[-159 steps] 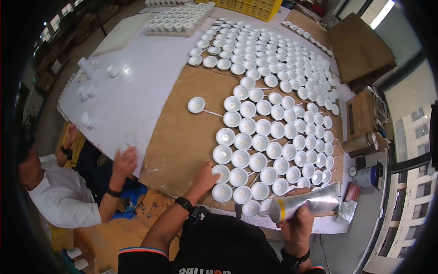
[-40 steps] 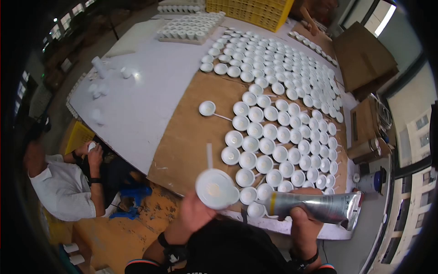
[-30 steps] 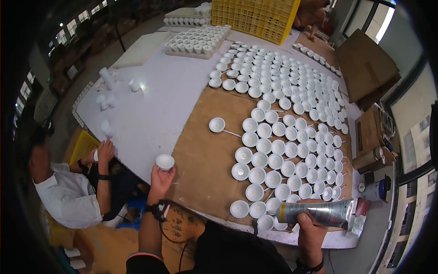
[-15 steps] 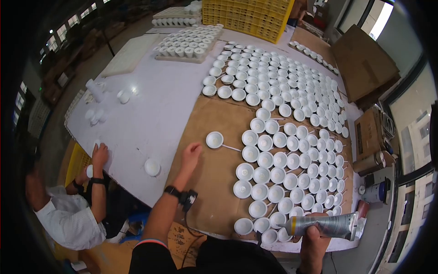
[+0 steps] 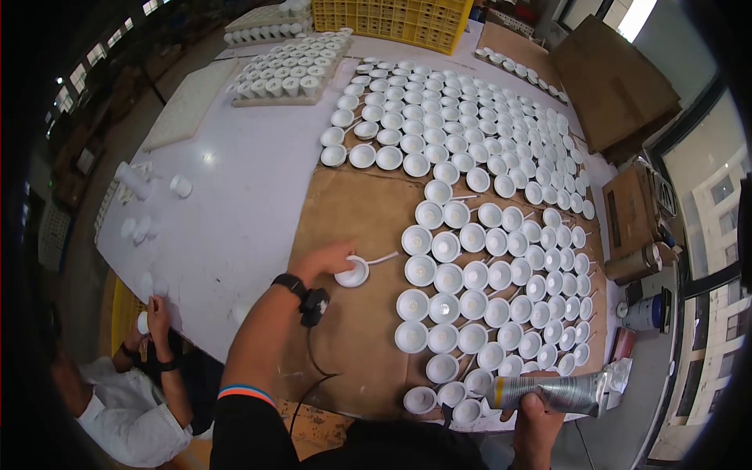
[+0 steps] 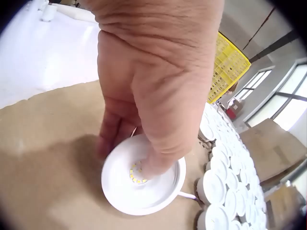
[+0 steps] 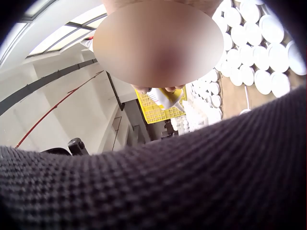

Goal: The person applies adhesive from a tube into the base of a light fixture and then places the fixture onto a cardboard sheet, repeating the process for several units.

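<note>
On the brown cardboard (image 5: 345, 204), my left hand (image 5: 325, 261) grips a white round cup (image 5: 354, 273) with a short white stem pointing right. The left wrist view shows the thumb of my left hand (image 6: 153, 86) inside the cup (image 6: 124, 191), near a ring of small yellow chips, with fingers behind the rim. My right hand (image 5: 538, 423) holds a silver tube (image 5: 552, 393) with a yellow band, its nozzle end to the left over the nearest cups. In the right wrist view the tube (image 7: 163, 98) shows below a blurred patch.
Rows of white cups (image 5: 445, 308) cover the cardboard's right part and the table behind. A tray of white cups (image 5: 286, 82) and a yellow crate (image 5: 392, 23) stand at the back. At left a person in a white shirt (image 5: 129, 415) handles a white piece beside the white table (image 5: 235, 188).
My left hand set a cup down on the white table, moved right, and now grips the lone cup on the cardboard, whose stem has swung upward. The right hand still holds the tube.
</note>
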Available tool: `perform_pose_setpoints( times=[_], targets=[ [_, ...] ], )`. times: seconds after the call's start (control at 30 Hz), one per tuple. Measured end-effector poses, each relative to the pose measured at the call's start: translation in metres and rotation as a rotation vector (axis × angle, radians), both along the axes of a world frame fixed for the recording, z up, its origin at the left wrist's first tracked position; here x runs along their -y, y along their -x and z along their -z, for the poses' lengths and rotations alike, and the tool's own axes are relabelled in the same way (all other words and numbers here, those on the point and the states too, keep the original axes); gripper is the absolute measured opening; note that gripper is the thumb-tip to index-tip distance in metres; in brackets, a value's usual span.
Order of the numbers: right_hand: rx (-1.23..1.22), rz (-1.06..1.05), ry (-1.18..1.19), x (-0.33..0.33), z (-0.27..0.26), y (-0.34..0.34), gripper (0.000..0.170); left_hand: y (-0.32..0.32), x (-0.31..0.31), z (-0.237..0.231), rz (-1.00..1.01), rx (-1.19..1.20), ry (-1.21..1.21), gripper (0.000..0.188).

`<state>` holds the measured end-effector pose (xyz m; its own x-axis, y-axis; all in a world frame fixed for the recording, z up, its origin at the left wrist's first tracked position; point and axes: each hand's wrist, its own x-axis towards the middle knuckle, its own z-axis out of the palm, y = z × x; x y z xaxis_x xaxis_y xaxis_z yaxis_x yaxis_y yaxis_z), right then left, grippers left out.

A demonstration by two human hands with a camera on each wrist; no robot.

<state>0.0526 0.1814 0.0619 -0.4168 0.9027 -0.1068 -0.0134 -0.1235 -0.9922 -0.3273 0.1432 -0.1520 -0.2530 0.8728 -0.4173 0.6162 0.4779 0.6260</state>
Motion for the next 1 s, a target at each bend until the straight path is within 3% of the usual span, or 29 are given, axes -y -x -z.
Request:
perform_pose_setpoints(
  times=[0.03, 0.1, 0.17, 0.23, 0.3, 0.37, 0.43, 0.47, 0.5, 0.57, 0.6, 0.67, 0.7, 0.77, 0.8, 0.83, 0.9, 1.0],
  targets=[
    [-0.008, -0.022, 0.002, 0.001, 0.0, -0.004, 0.043, -0.012, 0.012, -0.007, -0.076, 0.042, 0.032, 0.024],
    [-0.023, -0.028, -0.011, 0.002, 0.0, -0.01, 0.044, -0.045, 0.039, -0.023, -0.361, 0.475, -0.186, 0.028],
    [-0.05, -0.018, -0.01, 0.002, 0.001, -0.018, 0.044, -0.094, 0.059, -0.083, -0.617, 0.942, -0.415, 0.029],
    [-0.072, -0.007, -0.057, 0.003, 0.006, -0.026, 0.044, -0.139, 0.084, -0.15, -0.645, 0.928, -0.583, 0.034],
    [-0.121, 0.019, -0.018, 0.001, 0.004, -0.035, 0.043, -0.186, 0.115, -0.215, -0.596, 0.519, -0.681, 0.034],
    [-0.134, -0.007, -0.013, 0.002, 0.004, -0.037, 0.039, -0.228, 0.145, -0.25, -0.37, 0.403, -0.926, 0.036],
    [-0.24, 0.027, 0.082, 0.003, -0.001, -0.04, 0.033, -0.234, 0.151, -0.272, -0.028, 0.606, -1.001, 0.046],
    [-0.295, 0.015, 0.106, 0.003, 0.001, -0.043, 0.03, -0.245, 0.147, -0.279, -0.174, 0.255, -1.022, 0.044],
    [-0.292, -0.001, 0.105, 0.004, 0.0, -0.044, 0.03, -0.254, 0.149, -0.271, -0.27, 0.449, -0.911, 0.043],
    [-0.324, 0.086, 0.14, 0.007, -0.001, -0.044, 0.03, -0.255, 0.144, -0.261, -0.501, 0.497, -0.687, 0.047],
    [-0.312, -0.027, 0.116, 0.004, 0.003, -0.053, 0.031, -0.257, 0.141, -0.244, -0.499, 0.489, -0.688, 0.047],
    [-0.307, -0.111, 0.069, 0.002, 0.002, -0.062, 0.033, -0.267, 0.137, -0.206, -0.677, 0.994, -0.693, 0.047],
    [-0.291, -0.196, 0.019, 0.002, 0.0, -0.067, 0.035, -0.276, 0.136, -0.198, -0.673, 1.004, -0.677, 0.047],
    [-0.261, -0.162, -0.016, 0.006, -0.005, -0.07, 0.04, -0.293, 0.133, -0.187, -0.766, 1.48, -0.692, 0.047],
    [-0.265, -0.235, -0.027, 0.005, -0.008, -0.072, 0.042, -0.302, 0.132, -0.18, -0.765, 1.755, -0.723, 0.05],
    [-0.267, -0.307, -0.039, 0.004, -0.011, -0.074, 0.043, -0.307, 0.13, -0.18, -0.759, 1.769, -0.706, 0.05],
    [-0.239, -0.297, -0.05, 0.006, -0.016, -0.076, 0.045, -0.32, 0.124, -0.179, -0.715, 2.024, -0.658, 0.052],
    [-0.242, -0.299, -0.06, 0.008, -0.021, -0.081, 0.044, -0.336, 0.115, -0.179, -0.632, 2.034, -0.584, 0.051]
  ],
)
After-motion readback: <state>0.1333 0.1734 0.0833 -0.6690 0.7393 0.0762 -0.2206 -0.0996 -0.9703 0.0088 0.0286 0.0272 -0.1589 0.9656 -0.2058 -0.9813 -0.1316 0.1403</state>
